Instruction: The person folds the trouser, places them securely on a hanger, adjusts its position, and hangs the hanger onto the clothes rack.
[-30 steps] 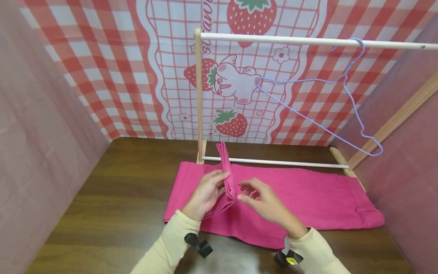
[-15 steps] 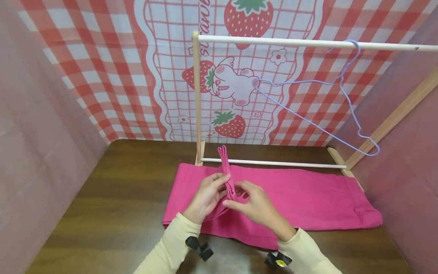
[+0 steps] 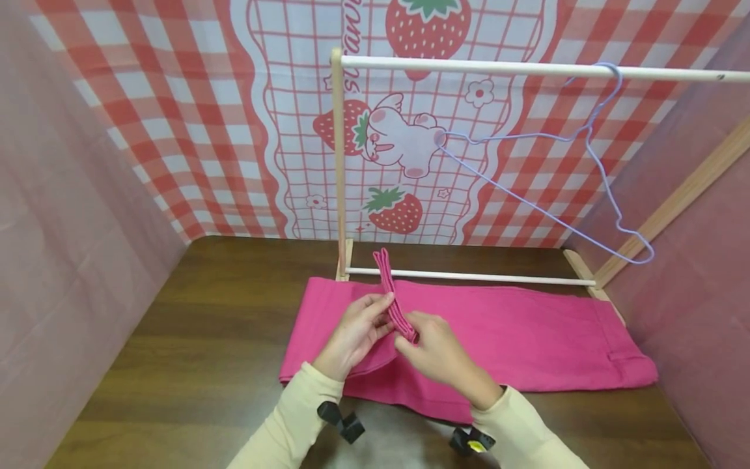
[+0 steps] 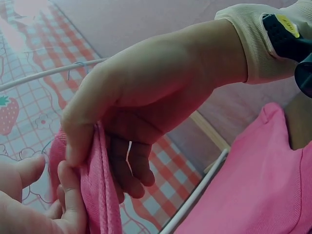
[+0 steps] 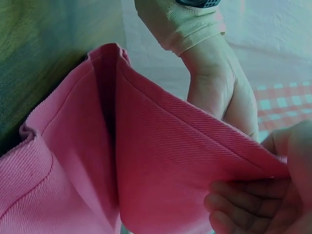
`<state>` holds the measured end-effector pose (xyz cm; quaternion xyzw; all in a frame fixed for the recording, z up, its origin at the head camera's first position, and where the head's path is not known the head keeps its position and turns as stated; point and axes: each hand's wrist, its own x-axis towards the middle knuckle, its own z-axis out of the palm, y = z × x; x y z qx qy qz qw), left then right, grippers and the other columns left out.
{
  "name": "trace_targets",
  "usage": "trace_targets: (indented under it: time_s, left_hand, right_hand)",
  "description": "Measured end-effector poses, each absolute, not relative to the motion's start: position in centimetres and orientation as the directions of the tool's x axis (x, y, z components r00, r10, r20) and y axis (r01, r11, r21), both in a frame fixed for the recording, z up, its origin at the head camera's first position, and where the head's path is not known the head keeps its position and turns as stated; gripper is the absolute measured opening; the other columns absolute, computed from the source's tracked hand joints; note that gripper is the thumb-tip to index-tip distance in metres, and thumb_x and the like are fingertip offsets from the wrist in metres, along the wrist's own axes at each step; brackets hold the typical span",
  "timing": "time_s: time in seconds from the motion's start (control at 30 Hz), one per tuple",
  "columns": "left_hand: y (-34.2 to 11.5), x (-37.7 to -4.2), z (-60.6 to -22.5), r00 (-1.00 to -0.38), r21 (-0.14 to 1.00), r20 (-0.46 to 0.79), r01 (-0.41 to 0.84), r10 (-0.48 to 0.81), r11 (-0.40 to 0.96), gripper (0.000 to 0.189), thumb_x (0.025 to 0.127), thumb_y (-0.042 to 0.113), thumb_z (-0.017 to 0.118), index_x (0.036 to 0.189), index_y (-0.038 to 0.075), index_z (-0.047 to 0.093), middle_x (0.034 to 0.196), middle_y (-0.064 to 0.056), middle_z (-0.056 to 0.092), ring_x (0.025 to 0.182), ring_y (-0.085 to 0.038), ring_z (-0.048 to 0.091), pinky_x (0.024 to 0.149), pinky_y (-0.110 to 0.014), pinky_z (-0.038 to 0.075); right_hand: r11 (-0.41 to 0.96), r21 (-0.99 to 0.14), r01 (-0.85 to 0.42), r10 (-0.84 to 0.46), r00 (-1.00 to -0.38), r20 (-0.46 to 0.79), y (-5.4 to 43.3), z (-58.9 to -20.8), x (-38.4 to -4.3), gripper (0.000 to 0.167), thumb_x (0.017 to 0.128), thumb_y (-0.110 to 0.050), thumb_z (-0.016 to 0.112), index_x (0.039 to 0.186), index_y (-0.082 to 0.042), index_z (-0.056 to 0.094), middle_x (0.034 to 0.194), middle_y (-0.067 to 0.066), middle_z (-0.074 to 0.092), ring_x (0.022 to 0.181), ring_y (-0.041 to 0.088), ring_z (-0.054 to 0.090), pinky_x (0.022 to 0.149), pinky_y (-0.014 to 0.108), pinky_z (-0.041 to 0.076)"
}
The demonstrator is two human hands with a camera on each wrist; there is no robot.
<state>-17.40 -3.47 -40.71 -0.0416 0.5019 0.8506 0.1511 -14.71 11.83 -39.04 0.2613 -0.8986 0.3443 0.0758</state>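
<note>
Pink trousers (image 3: 498,339) lie folded lengthwise on the table, with one end lifted upright in layers. My left hand (image 3: 354,332) pinches this raised end (image 3: 385,273) from the left, thumb on its edge and fingers behind. Just below and to the right, my right hand (image 3: 436,348) grips the near corner of the same edge. In the left wrist view, the right hand (image 4: 131,92) has its thumb against the stitched hem (image 4: 101,190). The right wrist view shows the raised cloth (image 5: 165,156) stretched up between both hands, with its stitched border along the top.
Behind the trousers stands a wooden rack with a white top bar (image 3: 469,66) and a white low bar (image 3: 498,278). A lilac wire hanger (image 3: 527,202) hangs from the top bar at the right. Brown table surface (image 3: 176,339) shows at the left.
My right hand has come in from the right and taken hold of the near corner of the raised edge, pulling the layers slightly rightward. The left hand keeps its pinch in nearly the same place.
</note>
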Motion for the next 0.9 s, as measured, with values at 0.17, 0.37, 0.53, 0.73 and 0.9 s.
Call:
trace_targets:
  time_s: [0.17,0.37,0.53,0.73,0.9]
  left_hand:
    - [-3.7,-17.2,-40.6,-0.943,0.843,-0.215,-0.311,0.255,-0.44,0.03,0.102,0.018,0.049,0.121,-0.005,0.054,0.092,0.003,0.063,0.081,-0.007,0.055,0.073,-0.017,0.051]
    - [-3.9,-17.0,-40.6,-0.941,0.85,-0.216,-0.313,0.261,-0.424,0.037,0.101,0.012,0.05,0.129,-0.01,0.052,0.091,0.004,0.064,0.081,-0.007,0.057,0.074,-0.017,0.05]
    - [-4.3,-16.8,-40.9,-0.948,0.906,-0.187,-0.268,0.259,-0.327,0.037,0.099,0.013,0.054,0.129,-0.009,0.054,0.094,0.004,0.065,0.081,-0.006,0.058,0.074,-0.019,0.05]
    - [-5.1,-15.9,-41.0,-0.941,0.992,-0.087,-0.111,0.326,-0.053,0.041,0.096,0.02,0.062,0.131,0.001,0.054,0.12,-0.012,0.061,0.099,-0.012,0.059,0.087,-0.026,0.052]
    - [-5.6,-15.1,-40.8,-0.934,0.993,-0.052,-0.011,0.354,0.117,0.05,0.091,0.02,0.068,0.135,0.006,0.05,0.132,-0.014,0.055,0.112,-0.023,0.055,0.095,-0.036,0.051]
  right_hand:
    - [0.614,-0.595,-0.519,-0.41,-0.853,0.321,11.6,-39.1,-15.0,0.033,0.092,-0.017,0.065,0.063,-0.015,0.048,0.057,-0.01,0.037,0.051,-0.001,0.032,0.048,0.017,0.032]
    - [0.57,-0.67,-0.476,-0.395,-0.874,0.285,11.9,-39.0,-15.3,0.037,0.093,-0.016,0.064,0.062,-0.014,0.045,0.055,-0.009,0.036,0.05,-0.001,0.032,0.047,0.017,0.031]
    - [0.524,-0.743,-0.417,-0.35,-0.9,0.259,12.2,-38.9,-15.7,0.035,0.094,-0.013,0.063,0.063,-0.01,0.048,0.055,-0.006,0.041,0.049,-0.001,0.034,0.044,0.017,0.03]
    - [0.508,-0.776,-0.373,-0.284,-0.923,0.258,12.4,-38.9,-15.9,0.034,0.095,-0.013,0.062,0.063,-0.008,0.052,0.058,0.009,0.059,0.051,0.005,0.048,0.047,0.02,0.041]
    - [0.469,-0.821,-0.325,-0.238,-0.942,0.237,12.5,-38.5,-16.1,0.031,0.096,-0.012,0.06,0.066,-0.004,0.054,0.059,0.009,0.058,0.056,0.013,0.058,0.053,0.021,0.049]
